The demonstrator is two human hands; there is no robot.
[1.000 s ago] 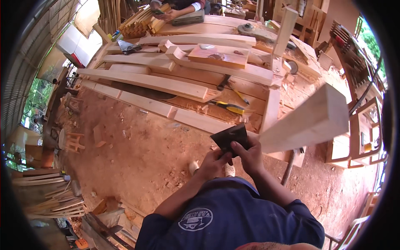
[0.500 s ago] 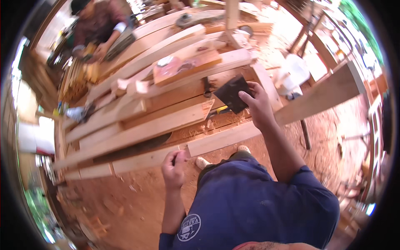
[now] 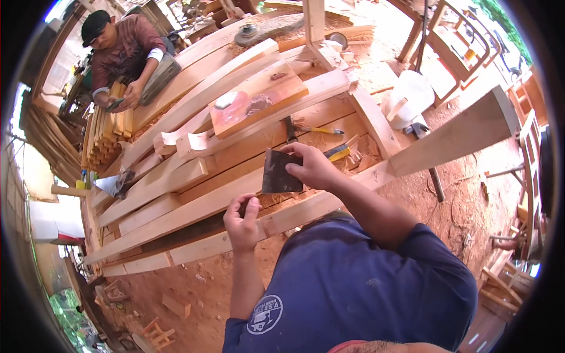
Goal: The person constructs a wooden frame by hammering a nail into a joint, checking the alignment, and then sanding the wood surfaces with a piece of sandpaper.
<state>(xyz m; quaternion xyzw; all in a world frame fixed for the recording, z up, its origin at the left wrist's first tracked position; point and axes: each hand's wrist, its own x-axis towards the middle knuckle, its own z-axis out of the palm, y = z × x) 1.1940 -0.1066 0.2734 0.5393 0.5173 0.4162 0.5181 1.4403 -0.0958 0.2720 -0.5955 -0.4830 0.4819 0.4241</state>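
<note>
My right hand point(image 3: 312, 165) grips a thin, dark, square flat sheet point(image 3: 281, 170) by its right side, thumb on its face. Whether it is metal or abrasive paper cannot be told. Just left of and below the sheet is my left hand point(image 3: 242, 225), its fingers curled and thumb close to the forefinger; anything inside them is hidden. Both hands are over the near edge of a workbench of long boards. Beneath them lies a long pale plank point(image 3: 194, 217) with shavings beside it.
A block with a reddish patch point(image 3: 259, 100) rests on the boards. Nearby are a yellow-handled tool point(image 3: 321, 129) and a yellow-and-black tool point(image 3: 338, 154). A wide board point(image 3: 456, 141) juts out at right, near a white container point(image 3: 412, 97). Another person point(image 3: 126, 56) works at far left.
My right hand has brought the dark sheet left and down, close to my left hand. My left hand has shifted slightly, fingers still curled. The yellow tools show more fully.
</note>
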